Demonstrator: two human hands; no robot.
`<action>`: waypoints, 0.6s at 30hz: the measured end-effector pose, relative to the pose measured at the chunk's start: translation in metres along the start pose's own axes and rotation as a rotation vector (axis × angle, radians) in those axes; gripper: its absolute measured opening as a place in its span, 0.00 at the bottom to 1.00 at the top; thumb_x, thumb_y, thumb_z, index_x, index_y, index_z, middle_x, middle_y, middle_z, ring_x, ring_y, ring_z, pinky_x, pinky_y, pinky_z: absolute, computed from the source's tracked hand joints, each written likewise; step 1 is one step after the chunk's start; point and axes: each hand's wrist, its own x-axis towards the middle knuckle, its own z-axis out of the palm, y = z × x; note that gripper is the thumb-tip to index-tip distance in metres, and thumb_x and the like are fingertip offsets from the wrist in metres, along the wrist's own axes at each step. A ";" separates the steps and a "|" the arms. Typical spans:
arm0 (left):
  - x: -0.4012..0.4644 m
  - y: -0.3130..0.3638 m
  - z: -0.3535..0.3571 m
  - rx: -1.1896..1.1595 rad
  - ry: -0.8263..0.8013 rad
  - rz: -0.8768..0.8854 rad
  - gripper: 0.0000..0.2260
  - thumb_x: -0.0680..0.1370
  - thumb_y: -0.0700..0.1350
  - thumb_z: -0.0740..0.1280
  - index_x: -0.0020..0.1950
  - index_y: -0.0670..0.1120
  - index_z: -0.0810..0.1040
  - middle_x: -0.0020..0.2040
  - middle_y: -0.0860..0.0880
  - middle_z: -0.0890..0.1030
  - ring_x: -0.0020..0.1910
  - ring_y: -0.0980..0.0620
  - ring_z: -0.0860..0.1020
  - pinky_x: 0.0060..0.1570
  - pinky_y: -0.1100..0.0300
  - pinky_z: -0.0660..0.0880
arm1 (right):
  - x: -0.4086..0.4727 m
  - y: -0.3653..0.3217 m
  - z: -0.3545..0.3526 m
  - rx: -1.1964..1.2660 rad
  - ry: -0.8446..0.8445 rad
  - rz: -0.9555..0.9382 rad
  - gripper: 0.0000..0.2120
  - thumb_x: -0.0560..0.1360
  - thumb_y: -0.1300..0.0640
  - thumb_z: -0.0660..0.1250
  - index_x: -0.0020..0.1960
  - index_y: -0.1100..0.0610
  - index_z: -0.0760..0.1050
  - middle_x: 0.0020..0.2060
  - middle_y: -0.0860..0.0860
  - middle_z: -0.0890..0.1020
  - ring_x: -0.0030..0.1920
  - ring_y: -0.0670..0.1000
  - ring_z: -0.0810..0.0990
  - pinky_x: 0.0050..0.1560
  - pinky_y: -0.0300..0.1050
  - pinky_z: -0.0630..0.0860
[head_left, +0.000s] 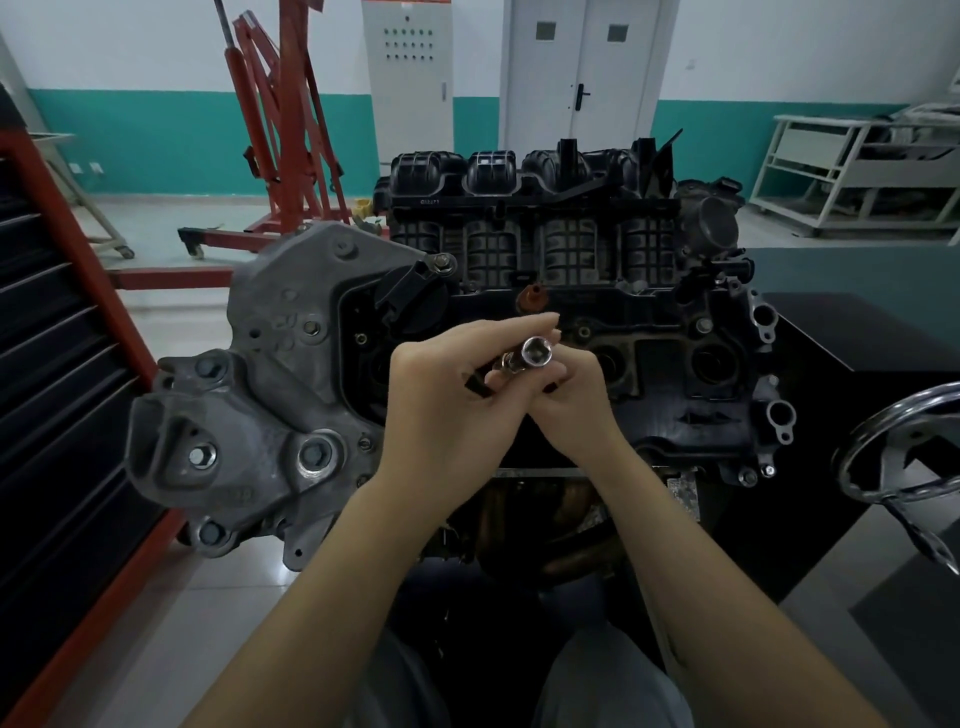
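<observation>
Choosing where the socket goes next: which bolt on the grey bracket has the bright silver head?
The bolt sunk in the pocket at the left of the grey bracket; its hex head shines silver, the others look dull and dark.

teal-banded wall (156, 135), white double door (579, 67)

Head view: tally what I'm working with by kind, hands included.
hands: 2, left hand and right hand, both gripping the tool
socket tool: 1
engine: 1
chrome handwheel: 1
red hoist: 1
Total: 6
</observation>
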 end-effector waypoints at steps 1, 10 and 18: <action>0.000 0.000 -0.001 -0.076 -0.024 -0.039 0.16 0.70 0.32 0.74 0.56 0.43 0.81 0.49 0.47 0.85 0.51 0.54 0.83 0.54 0.57 0.79 | 0.000 0.000 -0.002 -0.007 -0.025 0.007 0.10 0.73 0.61 0.66 0.46 0.46 0.78 0.42 0.33 0.82 0.47 0.37 0.81 0.47 0.31 0.74; 0.002 0.001 -0.004 -0.046 0.019 -0.078 0.14 0.67 0.37 0.78 0.51 0.43 0.84 0.46 0.49 0.85 0.47 0.56 0.83 0.50 0.58 0.80 | 0.004 0.002 -0.005 -0.019 -0.049 0.066 0.14 0.71 0.72 0.69 0.49 0.53 0.80 0.42 0.44 0.84 0.45 0.43 0.83 0.47 0.37 0.77; 0.003 0.000 -0.009 -0.203 -0.109 -0.094 0.16 0.71 0.31 0.73 0.56 0.42 0.80 0.50 0.46 0.84 0.53 0.52 0.83 0.56 0.54 0.78 | 0.003 -0.011 -0.002 0.033 -0.097 0.101 0.12 0.74 0.62 0.67 0.44 0.45 0.78 0.42 0.34 0.83 0.46 0.37 0.81 0.48 0.33 0.75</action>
